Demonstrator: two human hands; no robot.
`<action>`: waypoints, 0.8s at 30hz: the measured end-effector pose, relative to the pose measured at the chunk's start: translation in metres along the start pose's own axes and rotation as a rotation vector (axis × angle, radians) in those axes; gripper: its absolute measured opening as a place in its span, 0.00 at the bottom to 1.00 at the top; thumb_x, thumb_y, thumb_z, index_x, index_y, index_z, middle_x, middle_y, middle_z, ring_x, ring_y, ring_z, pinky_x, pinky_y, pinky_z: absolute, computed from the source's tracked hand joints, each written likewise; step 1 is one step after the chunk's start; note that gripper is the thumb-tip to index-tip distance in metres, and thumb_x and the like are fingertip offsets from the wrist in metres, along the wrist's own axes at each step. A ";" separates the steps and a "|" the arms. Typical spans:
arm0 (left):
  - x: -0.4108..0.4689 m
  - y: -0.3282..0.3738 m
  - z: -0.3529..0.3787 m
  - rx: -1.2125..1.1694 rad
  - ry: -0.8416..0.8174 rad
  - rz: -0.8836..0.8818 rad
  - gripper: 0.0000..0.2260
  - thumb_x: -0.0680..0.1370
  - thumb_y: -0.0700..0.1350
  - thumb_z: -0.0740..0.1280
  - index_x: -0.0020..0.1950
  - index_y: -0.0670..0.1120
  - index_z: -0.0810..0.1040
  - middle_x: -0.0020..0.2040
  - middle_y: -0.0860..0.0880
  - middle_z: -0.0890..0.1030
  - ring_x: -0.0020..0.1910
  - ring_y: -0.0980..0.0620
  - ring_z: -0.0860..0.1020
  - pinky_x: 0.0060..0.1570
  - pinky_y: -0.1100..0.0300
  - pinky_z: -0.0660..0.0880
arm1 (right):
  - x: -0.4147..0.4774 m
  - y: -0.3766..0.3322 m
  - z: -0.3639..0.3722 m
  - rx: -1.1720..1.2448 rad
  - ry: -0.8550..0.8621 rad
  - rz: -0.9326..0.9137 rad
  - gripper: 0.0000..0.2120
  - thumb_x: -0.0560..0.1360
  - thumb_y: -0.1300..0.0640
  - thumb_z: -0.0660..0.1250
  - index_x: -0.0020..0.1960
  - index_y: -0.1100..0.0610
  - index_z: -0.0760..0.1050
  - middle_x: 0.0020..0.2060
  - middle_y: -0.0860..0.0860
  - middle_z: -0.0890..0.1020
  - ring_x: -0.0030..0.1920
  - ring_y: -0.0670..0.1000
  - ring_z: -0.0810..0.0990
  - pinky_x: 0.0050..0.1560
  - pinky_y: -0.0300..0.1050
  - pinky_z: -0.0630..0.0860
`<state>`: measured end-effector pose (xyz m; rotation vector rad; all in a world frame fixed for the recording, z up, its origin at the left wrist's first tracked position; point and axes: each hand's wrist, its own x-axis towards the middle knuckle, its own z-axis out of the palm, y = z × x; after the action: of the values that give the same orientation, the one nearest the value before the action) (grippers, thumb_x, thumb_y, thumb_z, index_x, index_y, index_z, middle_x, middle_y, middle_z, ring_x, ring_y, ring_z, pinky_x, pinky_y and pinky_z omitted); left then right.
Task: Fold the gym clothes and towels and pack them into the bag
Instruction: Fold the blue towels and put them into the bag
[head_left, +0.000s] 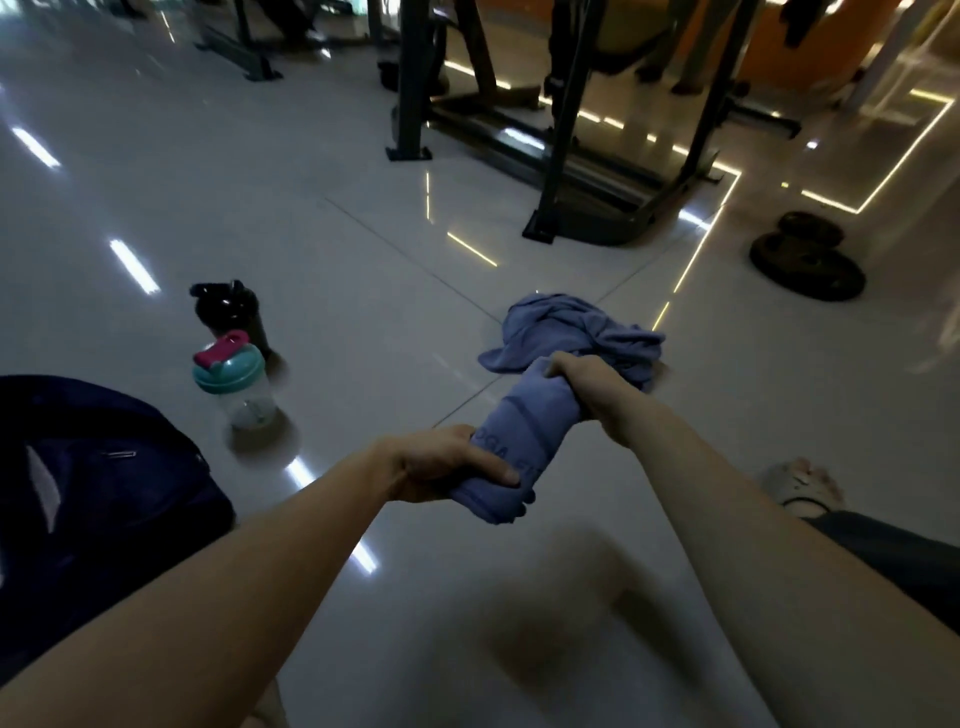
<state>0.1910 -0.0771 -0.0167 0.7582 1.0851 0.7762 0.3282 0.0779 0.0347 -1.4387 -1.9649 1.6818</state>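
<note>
Two hands (447, 465) (582, 379) grip the rolled towel (524, 431) (one per end).

Two hands are at work here, a left hand (447, 462) and a right hand (587, 384), and both sets of fingers (491, 466) curl round one rolled blue towel (524, 431). Just beyond the right fingers lies one crumpled blue cloth (576, 327), which makes two blue pieces. Out past the left fingers stand two bottles: one black bottle (231, 312) and one clear bottle (234, 384). Left of those fingers sits one dark bag (104, 483). Well off to the right of the right fingers are two weight plates (808, 267). Nearer on that side is one sandalled foot (802, 483).
</note>
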 end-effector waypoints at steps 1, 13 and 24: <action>-0.008 0.009 0.004 -0.014 -0.002 0.033 0.14 0.78 0.34 0.68 0.63 0.34 0.77 0.56 0.35 0.82 0.53 0.39 0.83 0.52 0.50 0.80 | -0.008 -0.015 -0.002 0.034 -0.005 -0.003 0.08 0.77 0.57 0.62 0.41 0.59 0.74 0.31 0.55 0.74 0.31 0.54 0.72 0.27 0.38 0.70; -0.065 0.078 0.018 -0.162 0.423 0.284 0.20 0.73 0.39 0.74 0.63 0.37 0.77 0.54 0.36 0.84 0.49 0.40 0.84 0.47 0.49 0.83 | -0.031 -0.088 0.010 0.365 -0.334 -0.109 0.33 0.70 0.35 0.73 0.62 0.59 0.78 0.55 0.59 0.84 0.57 0.61 0.83 0.62 0.62 0.78; -0.120 0.050 0.001 -0.322 0.888 0.419 0.15 0.78 0.43 0.72 0.62 0.38 0.77 0.53 0.38 0.85 0.54 0.41 0.85 0.50 0.50 0.82 | 0.001 -0.159 0.118 0.413 -0.488 -0.303 0.17 0.79 0.56 0.70 0.60 0.67 0.76 0.52 0.64 0.83 0.50 0.60 0.84 0.49 0.54 0.82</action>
<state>0.1512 -0.1525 0.0814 0.3459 1.5423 1.6972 0.1629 0.0182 0.1269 -0.5952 -1.7617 2.2551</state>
